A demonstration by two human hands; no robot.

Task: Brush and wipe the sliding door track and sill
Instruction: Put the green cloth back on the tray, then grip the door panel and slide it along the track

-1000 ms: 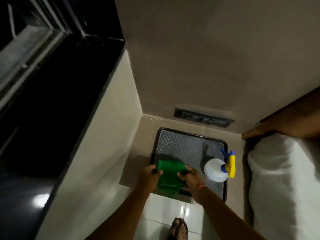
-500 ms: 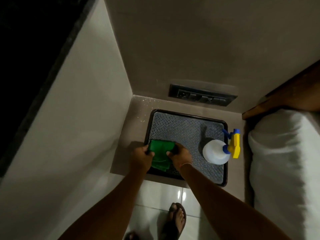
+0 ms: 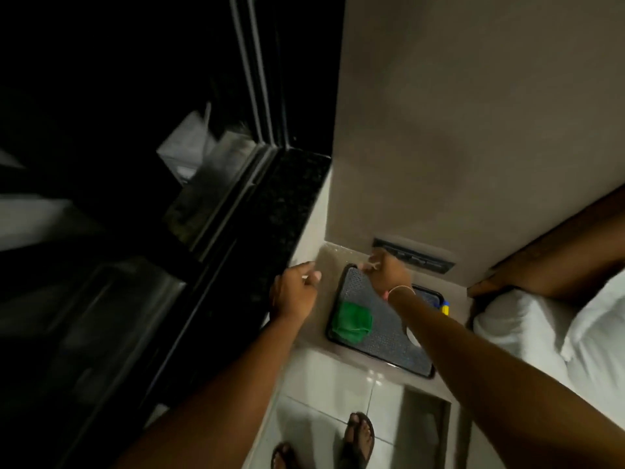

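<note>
The green cloth [image 3: 351, 321] lies folded on the left part of a dark patterned tray [image 3: 378, 346]. Both hands are off it and raised above the tray's far end. My left hand [image 3: 294, 294] hovers beside the black stone sill [image 3: 291, 198] with its fingers curled in and nothing visible in them. My right hand [image 3: 385, 275] is blurred near the wall socket; something pale shows at its fingertips, and I cannot tell what it is. My right forearm hides most of the spray bottle [image 3: 445, 308]. The sliding door track [image 3: 236, 191] runs along the sill's far side.
A dark socket strip [image 3: 414, 255] sits low on the beige wall. A bed with white bedding [image 3: 541, 333] and a wooden headboard stands at the right. My sandalled feet [image 3: 360, 438] are on the white floor tiles. The door glass at the left is dark.
Both hands have let go of the green cloth, which now lies on the tray, and have lifted. The view swung left, bringing the track and sill into sight.
</note>
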